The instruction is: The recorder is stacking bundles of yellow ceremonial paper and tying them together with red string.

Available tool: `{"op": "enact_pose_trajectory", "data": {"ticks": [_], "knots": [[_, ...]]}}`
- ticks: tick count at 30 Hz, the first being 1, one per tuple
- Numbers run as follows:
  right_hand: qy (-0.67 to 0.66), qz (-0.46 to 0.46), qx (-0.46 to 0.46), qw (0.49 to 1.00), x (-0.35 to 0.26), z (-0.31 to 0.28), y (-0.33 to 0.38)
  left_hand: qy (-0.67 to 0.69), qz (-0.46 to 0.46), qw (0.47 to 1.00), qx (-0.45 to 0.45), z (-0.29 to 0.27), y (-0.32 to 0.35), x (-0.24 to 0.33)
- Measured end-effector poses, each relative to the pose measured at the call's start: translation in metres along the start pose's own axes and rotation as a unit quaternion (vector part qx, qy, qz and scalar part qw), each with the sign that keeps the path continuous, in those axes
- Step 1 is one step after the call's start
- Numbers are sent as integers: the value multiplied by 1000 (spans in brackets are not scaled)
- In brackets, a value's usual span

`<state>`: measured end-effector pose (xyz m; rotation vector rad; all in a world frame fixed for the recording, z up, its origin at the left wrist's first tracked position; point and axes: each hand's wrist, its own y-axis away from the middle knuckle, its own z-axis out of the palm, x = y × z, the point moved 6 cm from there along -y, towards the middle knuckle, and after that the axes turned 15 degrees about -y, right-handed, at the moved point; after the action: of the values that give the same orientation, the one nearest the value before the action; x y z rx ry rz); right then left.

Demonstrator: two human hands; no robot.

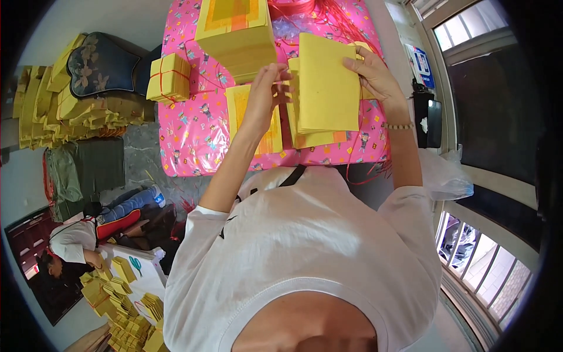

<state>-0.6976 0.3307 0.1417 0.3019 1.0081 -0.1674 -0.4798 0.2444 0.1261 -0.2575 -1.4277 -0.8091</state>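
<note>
- Both hands closed on one stack of yellow paper sheets, held upright above the tabletop; left hand pinching the stack's left edge between thumb and fingers, right hand clasping the upper right corner, a beaded bracelet on that wrist.
- Stack raised clear of the pink patterned cover, its lower edge just over another yellow pile lying flat there.
- Further flat pile of yellow sheets partly hidden behind the left wrist.
- Tall block of yellow paper at the far side of the tabletop; smaller bundle tied with red string at the far left corner, overhanging the edge.
- Loose red strings strewn over the far right part of the cover.
- Risks, as judged: left pinch shallow, on the edge only, so sheets could fan out or slide free if the stack tipped; string could snag a lowered stack and skew it; tied bundle near the corner could be knocked to the floor by an elbow.
- Containers: none seen open on the tabletop; a clear plastic bag slumped by the window at right, contents not discernible.
- Elsewhere: stacks of yellow paper heaped at left beside a dark floral cushion; another person low at left beside more bundles.
</note>
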Motion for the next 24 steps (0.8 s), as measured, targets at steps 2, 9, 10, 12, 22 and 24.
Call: {"op": "enact_pose_trajectory", "data": {"ticks": [2, 9, 10, 12, 22, 24], "knots": [[49, 29, 1, 998, 13, -10, -7, -7, -25, 1000, -15, 5, 3, -6], [199, 48, 33, 978, 25, -17, -21, -197, 97, 976, 15, 10, -2, -26], [226, 37, 24, 973, 27, -17, -22, -197, 93, 976, 14, 10, -3, -30], [225, 31, 28, 973, 34, -19, -22, -197, 87, 976, 11, 9, -5, -36], [456, -79, 75, 883, 27, 11, 3, -359, 112, 926, 27, 14, 1, -35], [470, -139, 92, 867, 26, 8, 11, -372, 107, 921, 26, 12, -1, -35]]}}
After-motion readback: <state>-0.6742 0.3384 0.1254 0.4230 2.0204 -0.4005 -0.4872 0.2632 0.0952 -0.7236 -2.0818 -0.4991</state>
